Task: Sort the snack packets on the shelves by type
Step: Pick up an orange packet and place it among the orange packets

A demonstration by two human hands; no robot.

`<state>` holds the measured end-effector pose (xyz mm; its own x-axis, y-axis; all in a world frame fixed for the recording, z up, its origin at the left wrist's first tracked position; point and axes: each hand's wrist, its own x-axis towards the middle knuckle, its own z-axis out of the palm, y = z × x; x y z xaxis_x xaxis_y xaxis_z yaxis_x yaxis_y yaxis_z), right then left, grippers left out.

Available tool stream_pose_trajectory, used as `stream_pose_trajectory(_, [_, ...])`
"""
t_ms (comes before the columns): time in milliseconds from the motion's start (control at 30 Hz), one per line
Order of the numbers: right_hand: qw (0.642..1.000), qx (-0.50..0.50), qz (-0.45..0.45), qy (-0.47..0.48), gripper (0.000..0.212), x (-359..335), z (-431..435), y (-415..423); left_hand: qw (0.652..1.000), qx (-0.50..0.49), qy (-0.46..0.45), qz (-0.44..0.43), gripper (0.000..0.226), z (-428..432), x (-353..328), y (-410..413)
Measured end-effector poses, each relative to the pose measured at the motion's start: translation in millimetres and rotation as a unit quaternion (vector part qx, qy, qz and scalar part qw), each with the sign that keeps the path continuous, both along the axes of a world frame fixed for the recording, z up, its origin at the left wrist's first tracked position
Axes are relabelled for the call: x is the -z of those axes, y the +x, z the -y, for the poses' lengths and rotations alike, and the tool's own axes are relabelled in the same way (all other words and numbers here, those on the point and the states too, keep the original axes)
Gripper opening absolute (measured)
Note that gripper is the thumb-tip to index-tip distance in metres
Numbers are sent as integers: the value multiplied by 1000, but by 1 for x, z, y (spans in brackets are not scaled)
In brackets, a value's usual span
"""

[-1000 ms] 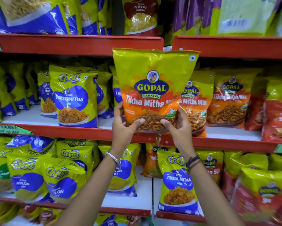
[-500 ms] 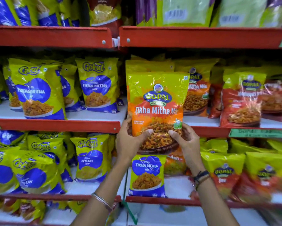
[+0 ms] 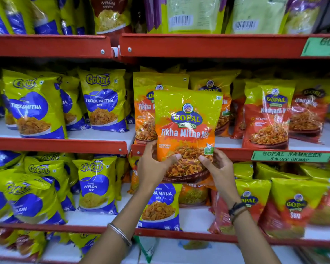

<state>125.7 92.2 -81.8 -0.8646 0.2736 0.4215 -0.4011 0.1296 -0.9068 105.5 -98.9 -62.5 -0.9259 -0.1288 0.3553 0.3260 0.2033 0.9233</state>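
An orange and yellow Gopal Tikha Mitha Mix packet (image 3: 187, 130) is held upright by its bottom corners in front of the middle shelf. My left hand (image 3: 152, 166) grips its lower left, my right hand (image 3: 217, 166) its lower right. Just behind it stands another Gopal Tikha Mitha Mix packet (image 3: 144, 111) on the shelf. Blue and yellow Gokul Tikha Mitha packets (image 3: 103, 103) fill the shelf to the left. Red Gopal Nadiyadi Mix packets (image 3: 269, 115) stand to the right.
The red middle shelf edge (image 3: 65, 145) runs across. Below it stand Gokul Nylon Sev packets (image 3: 95, 187), a Gokul Tikha Mitha packet (image 3: 160, 206) and Gopal Sev packets (image 3: 295, 206). A green price label (image 3: 292, 156) hangs at right. More packets line the top shelf (image 3: 198, 45).
The held packet has come lower and closer to the Gopal packets on the middle shelf. The view has shifted right and both hands keep their grip.
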Motion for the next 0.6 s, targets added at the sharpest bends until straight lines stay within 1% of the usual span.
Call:
stream_pose_trajectory(67, [1000, -4, -17, 16, 33, -8, -10, 0, 1000, 7, -3, -22, 84, -8, -9, -2])
stream_pose_trajectory(167, [998, 4, -41, 39, 53, -25, -31, -9, 997, 44, 1, -57, 85, -25, -28, -10])
stream_pose_trajectory(233, [997, 16, -52, 51, 59, -38, -45, -19, 995, 65, -1, -78, 85, -38, -39, -21])
stream_pose_trajectory(400, [995, 31, -59, 76, 57, -54, -77, -44, 990, 89, -24, -111, 80, -72, -44, -58])
stream_pose_trajectory(600, [994, 48, -28, 97, 56, -44, -108, -65, 988, 107, -48, -100, 83, -104, -33, -83])
